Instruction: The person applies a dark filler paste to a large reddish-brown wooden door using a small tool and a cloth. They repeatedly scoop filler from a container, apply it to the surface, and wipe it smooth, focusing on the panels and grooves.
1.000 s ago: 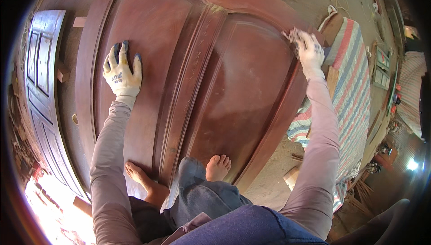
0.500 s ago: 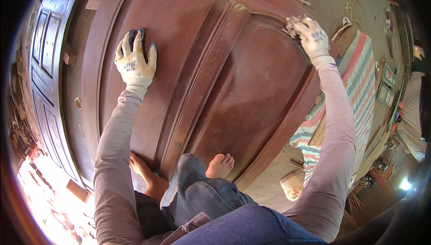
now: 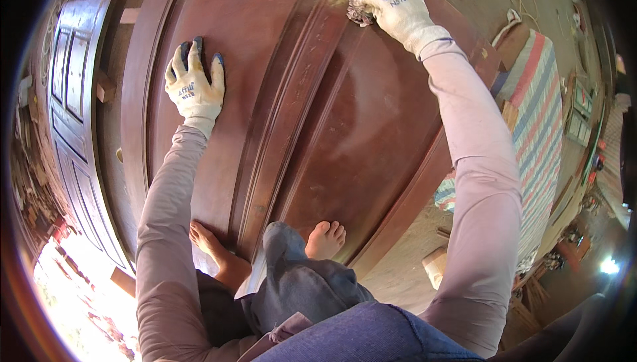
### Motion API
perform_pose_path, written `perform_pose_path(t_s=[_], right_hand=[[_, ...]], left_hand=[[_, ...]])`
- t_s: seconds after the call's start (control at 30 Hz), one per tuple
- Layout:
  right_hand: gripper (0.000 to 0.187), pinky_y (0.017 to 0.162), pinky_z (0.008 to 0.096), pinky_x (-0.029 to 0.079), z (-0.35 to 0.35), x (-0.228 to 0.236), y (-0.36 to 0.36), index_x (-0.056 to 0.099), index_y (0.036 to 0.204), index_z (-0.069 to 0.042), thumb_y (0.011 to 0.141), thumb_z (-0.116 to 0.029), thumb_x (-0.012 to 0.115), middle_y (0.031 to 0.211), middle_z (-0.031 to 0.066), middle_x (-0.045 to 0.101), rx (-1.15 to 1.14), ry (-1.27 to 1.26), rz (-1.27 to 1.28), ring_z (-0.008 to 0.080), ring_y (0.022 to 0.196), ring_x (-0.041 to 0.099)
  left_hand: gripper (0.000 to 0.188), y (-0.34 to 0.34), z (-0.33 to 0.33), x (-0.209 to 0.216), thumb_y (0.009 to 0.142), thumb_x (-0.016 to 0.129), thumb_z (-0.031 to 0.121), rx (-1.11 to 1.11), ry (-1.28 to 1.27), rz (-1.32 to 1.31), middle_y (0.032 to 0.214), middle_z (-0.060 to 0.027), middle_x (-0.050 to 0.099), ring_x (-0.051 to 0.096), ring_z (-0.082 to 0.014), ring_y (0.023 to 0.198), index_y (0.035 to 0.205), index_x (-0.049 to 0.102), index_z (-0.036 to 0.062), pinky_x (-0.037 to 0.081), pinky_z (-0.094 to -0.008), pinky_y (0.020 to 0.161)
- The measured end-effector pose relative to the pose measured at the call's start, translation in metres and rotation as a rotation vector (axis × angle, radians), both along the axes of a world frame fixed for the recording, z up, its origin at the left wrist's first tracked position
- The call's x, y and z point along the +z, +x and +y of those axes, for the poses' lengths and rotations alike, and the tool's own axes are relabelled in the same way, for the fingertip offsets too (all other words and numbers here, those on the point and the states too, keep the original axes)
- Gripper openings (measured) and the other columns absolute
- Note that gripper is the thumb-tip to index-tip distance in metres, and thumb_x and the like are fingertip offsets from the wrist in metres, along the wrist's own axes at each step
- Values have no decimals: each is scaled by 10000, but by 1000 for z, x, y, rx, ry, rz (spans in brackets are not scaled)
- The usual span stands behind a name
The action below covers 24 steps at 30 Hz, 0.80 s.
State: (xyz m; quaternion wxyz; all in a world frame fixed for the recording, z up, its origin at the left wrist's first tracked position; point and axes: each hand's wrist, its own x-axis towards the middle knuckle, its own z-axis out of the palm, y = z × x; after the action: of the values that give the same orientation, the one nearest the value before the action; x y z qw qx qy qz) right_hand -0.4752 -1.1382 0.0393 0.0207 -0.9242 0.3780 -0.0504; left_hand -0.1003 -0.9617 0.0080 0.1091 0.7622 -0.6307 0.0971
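Beneath me lies a large reddish-brown wooden door (image 3: 371, 143) with raised moulding and recessed panels. My left hand (image 3: 196, 88), in a whitish glove with dark-stained fingertips, rests flat on the left panel with its fingers spread. Gloved as well, my right hand (image 3: 395, 11) is closed round a crumpled brownish rag (image 3: 361, 6). It presses this against the curved moulding near the top of the centre rail. Part of the rag is hidden under the fingers. My bare feet (image 3: 326, 240) are on the lower part of the door.
A narrower dark panelled door (image 3: 71, 110) lies at the left, with wood blocks (image 3: 105, 87) beside it. At the right is a striped sheet (image 3: 536, 123) in red, blue and white. A pale roll-like object (image 3: 435, 266) sits near my right forearm.
My right hand has slid the rag left and upward along the moulding, from the right side of the door to near the centre rail. The left hand stays on its panel.
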Motion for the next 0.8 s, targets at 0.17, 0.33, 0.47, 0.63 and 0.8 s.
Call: perform_pose_path(t_s=[0.17, 0.33, 0.47, 0.63, 0.8], right_hand=[[225, 901, 406, 544, 4, 14, -67, 751, 1061, -250, 946, -237, 558, 1106, -4, 712, -249, 179, 96, 247, 1069, 687], [170, 875, 413, 544, 11, 14, 22, 733, 1024, -263, 918, -248, 601, 1091, -5, 709, -148, 84, 104, 254, 1063, 681], [225, 903, 407, 533, 14, 18, -55, 734, 1091, -240, 929, -230, 578, 1103, -7, 717, -348, 174, 6, 266, 1073, 676], [229, 920, 417, 542, 92, 13, -176, 724, 1145, -168, 956, -206, 601, 1148, 51, 734, -719, 266, 28, 275, 1082, 688], [176, 890, 454, 542, 56, -7, -148, 698, 1103, -203, 954, -240, 612, 1098, 75, 730, -525, 6, -17, 314, 1049, 684]], left_hand=[[557, -10, 1, -1, 940, 632, 459, 32, 34, -2, 1464, -143, 523, 470, -396, 1320, 1418, 587, 177, 391, -544, 1086], [555, -9, -3, -2, 939, 633, 468, 46, 18, -50, 1456, -148, 533, 480, -397, 1314, 1412, 595, 181, 411, -533, 1073], [559, 2, -1, -6, 936, 642, 475, -9, -18, 10, 1447, -140, 549, 493, -383, 1309, 1405, 608, 174, 412, -525, 1080], [549, 3, 1, 0, 942, 638, 475, 23, 16, -9, 1473, -128, 536, 484, -384, 1328, 1406, 609, 183, 412, -512, 1086], [545, -14, -4, -6, 940, 635, 488, 36, -7, -27, 1462, -127, 547, 494, -379, 1323, 1387, 624, 177, 423, -500, 1087]])
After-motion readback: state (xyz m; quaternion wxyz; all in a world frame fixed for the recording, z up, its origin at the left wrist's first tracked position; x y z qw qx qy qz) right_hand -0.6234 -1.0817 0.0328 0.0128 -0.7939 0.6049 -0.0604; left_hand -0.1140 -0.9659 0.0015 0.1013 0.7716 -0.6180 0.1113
